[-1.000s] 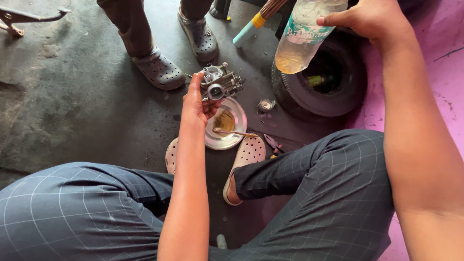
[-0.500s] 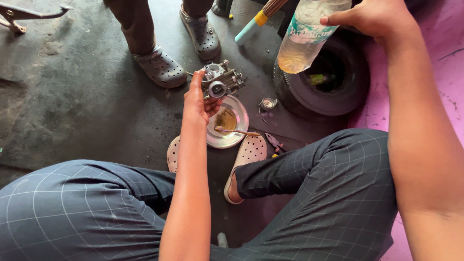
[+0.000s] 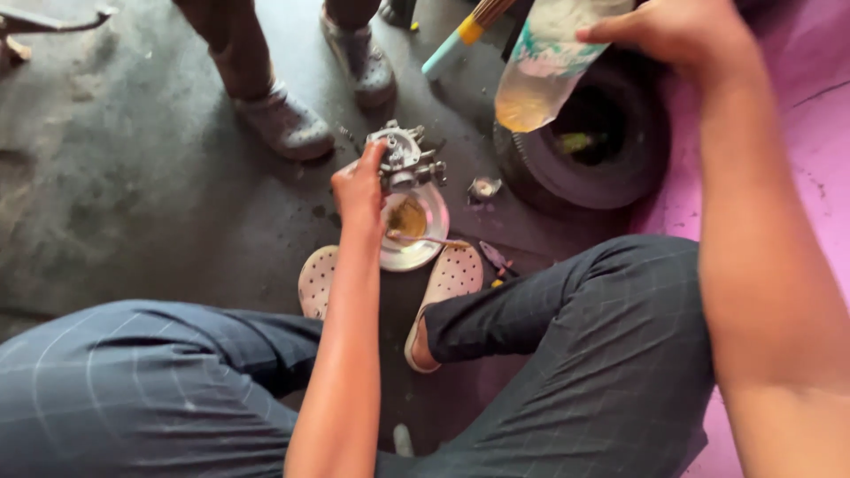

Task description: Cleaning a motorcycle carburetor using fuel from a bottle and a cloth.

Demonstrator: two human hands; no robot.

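My left hand (image 3: pixel 359 188) grips a small metal carburetor (image 3: pixel 405 158) and holds it just above a round white bowl (image 3: pixel 428 237) with yellowish liquid in it. My right hand (image 3: pixel 677 34) is raised at the top right, closed around a clear plastic bottle (image 3: pixel 542 66) that is tilted, neck end downward, with yellowish liquid pooled in its lower end. The bottle hangs above and to the right of the carburetor, apart from it.
A small black tyre (image 3: pixel 611 146) lies on the grey concrete floor beside a pink sheet (image 3: pixel 810 115). Another person's two shoes (image 3: pixel 283 124) stand at the top. My perforated white clogs (image 3: pixel 453 276) flank the bowl. A brush handle (image 3: pixel 456 40) sticks in from the top.
The view has shifted a little. The carburetor stays over the bowl and the bottle stays raised and tilted in my right hand.
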